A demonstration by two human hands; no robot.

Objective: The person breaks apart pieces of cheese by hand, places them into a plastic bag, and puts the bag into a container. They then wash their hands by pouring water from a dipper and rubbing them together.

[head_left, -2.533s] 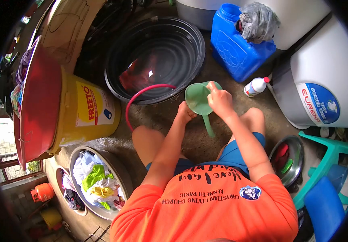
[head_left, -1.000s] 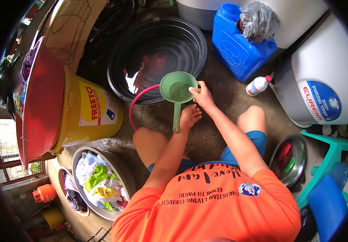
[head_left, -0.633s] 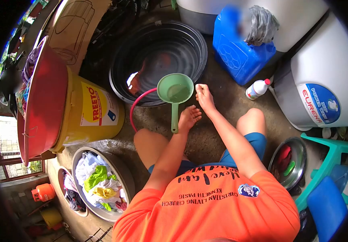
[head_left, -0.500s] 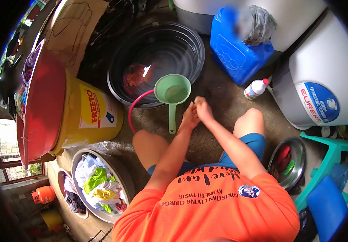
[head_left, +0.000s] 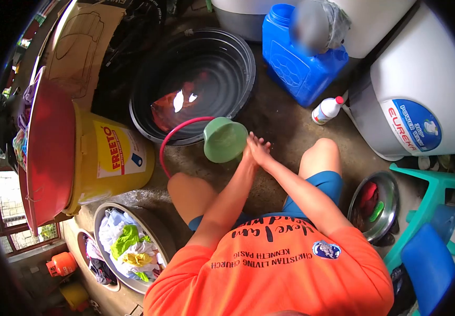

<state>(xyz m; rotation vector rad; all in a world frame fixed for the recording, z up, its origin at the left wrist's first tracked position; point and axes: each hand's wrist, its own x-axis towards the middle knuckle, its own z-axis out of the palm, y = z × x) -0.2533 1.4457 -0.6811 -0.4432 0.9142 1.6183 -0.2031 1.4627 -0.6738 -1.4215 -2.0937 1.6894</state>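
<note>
My left hand [head_left: 248,151] and my right hand [head_left: 259,151] meet in front of my knees, pressed together and overlapping. The right hand's fingers are stretched out and apart. Most of the left hand's fingers are hidden behind the right. Just left of them a green dipper [head_left: 225,140] is tipped on its side, its edge against or very near my left hand; its handle does not show. A pink hose [head_left: 177,129] curves beside it. Behind stands a large black basin [head_left: 246,63] of water with a reddish cloth [head_left: 164,110] in it.
On the left are a yellow bucket [head_left: 88,181], a red basin [head_left: 53,142] and a grey tub [head_left: 101,210] of clothes. A blue jerrycan [head_left: 291,68], white bottle [head_left: 326,110] and washing machine [head_left: 417,63] stand right, near a metal basin [head_left: 394,197] and green stool [head_left: 428,181].
The dipper has tipped from upright, and its handle has gone out of sight. My right hand's fingers have spread from a closed shape. The view has shifted slightly.
</note>
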